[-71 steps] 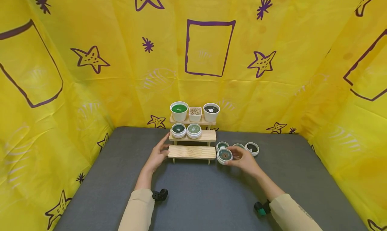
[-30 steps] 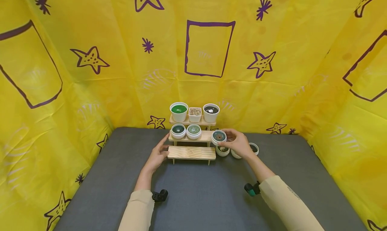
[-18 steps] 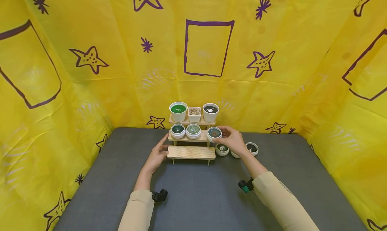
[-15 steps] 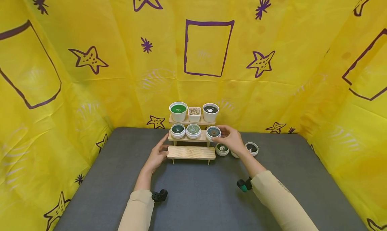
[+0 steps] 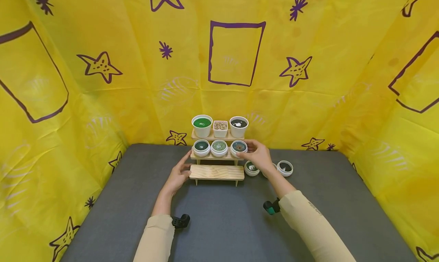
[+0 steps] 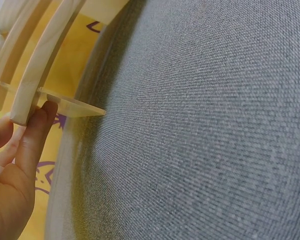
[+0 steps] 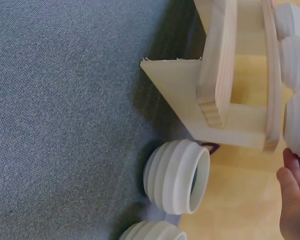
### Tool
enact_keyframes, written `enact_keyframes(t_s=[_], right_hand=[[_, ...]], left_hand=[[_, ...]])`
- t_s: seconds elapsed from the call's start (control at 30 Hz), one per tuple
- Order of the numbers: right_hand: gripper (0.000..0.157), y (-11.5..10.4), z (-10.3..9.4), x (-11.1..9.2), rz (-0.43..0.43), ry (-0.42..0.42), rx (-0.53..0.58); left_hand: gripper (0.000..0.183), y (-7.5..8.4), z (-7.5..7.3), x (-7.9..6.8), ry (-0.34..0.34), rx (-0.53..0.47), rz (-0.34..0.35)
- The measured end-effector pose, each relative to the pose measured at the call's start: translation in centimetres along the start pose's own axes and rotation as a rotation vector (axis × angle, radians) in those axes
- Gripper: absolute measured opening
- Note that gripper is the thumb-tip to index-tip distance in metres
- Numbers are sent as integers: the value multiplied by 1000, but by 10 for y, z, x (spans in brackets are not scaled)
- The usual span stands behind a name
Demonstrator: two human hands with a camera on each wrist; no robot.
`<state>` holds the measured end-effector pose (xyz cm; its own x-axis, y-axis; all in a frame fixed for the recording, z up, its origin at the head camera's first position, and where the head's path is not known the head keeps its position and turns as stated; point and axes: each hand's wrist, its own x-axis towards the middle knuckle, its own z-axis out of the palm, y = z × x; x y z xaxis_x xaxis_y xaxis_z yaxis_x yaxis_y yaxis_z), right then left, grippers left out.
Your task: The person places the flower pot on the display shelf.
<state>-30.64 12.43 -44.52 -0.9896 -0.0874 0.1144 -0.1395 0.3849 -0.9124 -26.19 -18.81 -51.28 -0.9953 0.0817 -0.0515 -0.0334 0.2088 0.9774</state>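
Note:
A three-step wooden stand (image 5: pixel 217 172) is in the middle of the head view. My left hand (image 5: pixel 176 177) grips its left end; in the left wrist view, thumb and fingers (image 6: pixel 32 135) lie on either side of the bottom step's end. My right hand (image 5: pixel 259 157) holds a small white ribbed pot (image 5: pixel 239 146) with a blue-grey filling and brown centre. That pot is upright at the right end of the middle step, beside a pale-green-filled pot (image 5: pixel 219 147) and a dark-green-filled pot (image 5: pixel 201 146). Fingertips touch the pot (image 7: pixel 297 122) in the right wrist view.
On the top step stand a cup with bright green filling (image 5: pixel 202 125), a square cup of beige bits (image 5: pixel 220 128) and a dark-filled cup (image 5: pixel 238 125). Right of the stand, a green pot (image 5: pixel 252 168) and a dark pot (image 5: pixel 285 167) rest on the grey table (image 5: pixel 219 224); another is partly hidden.
My right hand has lifted the blue-grey pot from the table, carried it up and leftward, and set it over the middle step's right end. The left hand has stayed at the stand.

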Motion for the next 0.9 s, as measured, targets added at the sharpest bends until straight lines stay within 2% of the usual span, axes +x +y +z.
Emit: enact_keyframes(t_s=[0.23,0.9], right_hand=[[60,0,3,2,0,21,-37],[61,4,6,5,8,19,-32]], left_hand=[[78,1,0,0,-5,-6,4],[78,0,0,0,-11,-8,7]])
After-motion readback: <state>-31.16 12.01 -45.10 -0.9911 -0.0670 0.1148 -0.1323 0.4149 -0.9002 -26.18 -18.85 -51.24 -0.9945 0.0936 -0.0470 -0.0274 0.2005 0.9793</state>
